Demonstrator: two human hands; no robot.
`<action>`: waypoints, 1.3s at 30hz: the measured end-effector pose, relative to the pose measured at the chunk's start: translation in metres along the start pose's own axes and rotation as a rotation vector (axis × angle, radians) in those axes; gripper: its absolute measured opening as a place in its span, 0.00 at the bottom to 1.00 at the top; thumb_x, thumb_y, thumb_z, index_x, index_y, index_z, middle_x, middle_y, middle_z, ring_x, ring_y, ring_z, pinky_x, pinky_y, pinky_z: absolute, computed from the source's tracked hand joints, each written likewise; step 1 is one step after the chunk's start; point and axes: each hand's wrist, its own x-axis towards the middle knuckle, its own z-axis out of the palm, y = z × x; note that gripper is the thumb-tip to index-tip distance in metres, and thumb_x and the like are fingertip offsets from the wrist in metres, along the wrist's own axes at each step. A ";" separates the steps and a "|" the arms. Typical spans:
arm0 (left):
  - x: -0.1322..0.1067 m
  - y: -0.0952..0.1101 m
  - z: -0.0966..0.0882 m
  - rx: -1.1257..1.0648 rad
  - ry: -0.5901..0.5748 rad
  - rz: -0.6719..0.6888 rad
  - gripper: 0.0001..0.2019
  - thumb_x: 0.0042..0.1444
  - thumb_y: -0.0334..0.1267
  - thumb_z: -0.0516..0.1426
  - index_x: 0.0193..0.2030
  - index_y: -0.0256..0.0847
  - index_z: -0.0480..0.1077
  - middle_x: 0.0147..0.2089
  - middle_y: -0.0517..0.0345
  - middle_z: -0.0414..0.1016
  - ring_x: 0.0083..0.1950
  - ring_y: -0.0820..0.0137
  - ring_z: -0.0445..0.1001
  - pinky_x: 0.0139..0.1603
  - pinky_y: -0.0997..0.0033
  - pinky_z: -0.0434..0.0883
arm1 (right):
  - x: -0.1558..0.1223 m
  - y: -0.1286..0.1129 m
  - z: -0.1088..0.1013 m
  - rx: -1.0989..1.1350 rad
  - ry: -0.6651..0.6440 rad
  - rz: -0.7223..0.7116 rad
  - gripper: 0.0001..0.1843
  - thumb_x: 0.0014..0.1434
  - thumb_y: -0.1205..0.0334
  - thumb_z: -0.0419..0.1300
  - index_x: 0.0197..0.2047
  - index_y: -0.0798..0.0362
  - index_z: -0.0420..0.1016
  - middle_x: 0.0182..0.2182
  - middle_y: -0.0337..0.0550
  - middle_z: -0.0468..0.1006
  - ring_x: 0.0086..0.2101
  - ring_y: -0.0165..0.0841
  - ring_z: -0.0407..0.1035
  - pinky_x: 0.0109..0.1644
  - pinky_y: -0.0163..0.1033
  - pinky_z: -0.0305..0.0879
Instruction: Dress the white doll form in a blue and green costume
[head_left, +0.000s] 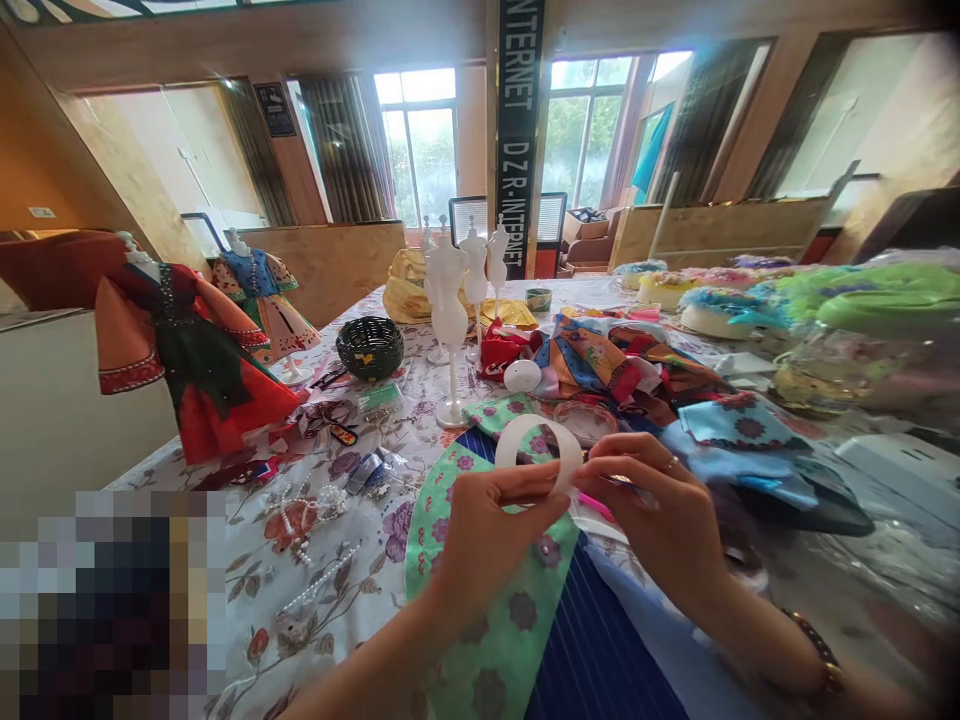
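My left hand [499, 520] pinches the lower edge of a white strip bent into a loop [568, 455]. At the loop's right side, the closed fingertips of my right hand [656, 495] meet the same strip. Below both hands lies green flower-patterned fabric [442, 560] beside dark blue striped fabric [600, 640]. Something bright pink [596, 507] shows just under my right fingers; its kind is partly hidden. A bracelet and a ring are on my right arm and hand.
White mini mannequins [448, 300] stand mid-table, near a dark woven basket [370, 347]. Dressed dolls' forms [199, 360] are at left. Pearl strands [307, 520] lie on the flowered tablecloth [247, 570]. Colourful fabric [592, 360], small hats [727, 305] and a white device [900, 480] occupy the right.
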 end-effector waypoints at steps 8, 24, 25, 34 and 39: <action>-0.005 0.004 0.002 0.258 0.098 0.164 0.11 0.47 0.33 0.63 0.39 0.52 0.79 0.41 0.62 0.80 0.44 0.61 0.79 0.48 0.62 0.75 | -0.005 0.000 0.000 -0.094 -0.057 -0.046 0.08 0.61 0.64 0.57 0.29 0.48 0.72 0.33 0.38 0.76 0.33 0.30 0.71 0.37 0.35 0.66; -0.004 -0.004 0.000 0.535 0.114 0.447 0.10 0.52 0.33 0.62 0.42 0.45 0.78 0.38 0.58 0.82 0.37 0.66 0.80 0.41 0.68 0.75 | -0.009 -0.002 0.003 0.188 -0.103 0.277 0.05 0.56 0.60 0.62 0.35 0.46 0.69 0.28 0.33 0.77 0.29 0.29 0.72 0.34 0.32 0.66; -0.003 -0.005 -0.001 0.560 0.114 0.465 0.11 0.52 0.32 0.61 0.43 0.44 0.77 0.39 0.58 0.81 0.38 0.66 0.79 0.41 0.67 0.75 | -0.008 -0.002 0.004 0.262 -0.125 0.358 0.09 0.54 0.59 0.64 0.37 0.46 0.68 0.27 0.33 0.77 0.29 0.29 0.72 0.34 0.33 0.66; 0.006 -0.014 -0.008 0.858 0.062 0.684 0.12 0.58 0.26 0.54 0.45 0.39 0.75 0.34 0.56 0.78 0.37 0.66 0.76 0.38 0.65 0.75 | -0.006 -0.002 0.008 0.683 -0.289 0.796 0.20 0.49 0.52 0.68 0.40 0.48 0.63 0.24 0.32 0.76 0.27 0.26 0.68 0.32 0.31 0.59; 0.006 -0.015 -0.008 0.966 0.088 0.784 0.12 0.59 0.26 0.53 0.45 0.38 0.74 0.32 0.57 0.77 0.36 0.66 0.74 0.37 0.64 0.74 | -0.008 -0.001 0.011 0.783 -0.305 0.855 0.22 0.48 0.52 0.68 0.40 0.48 0.63 0.24 0.32 0.75 0.27 0.27 0.67 0.32 0.32 0.59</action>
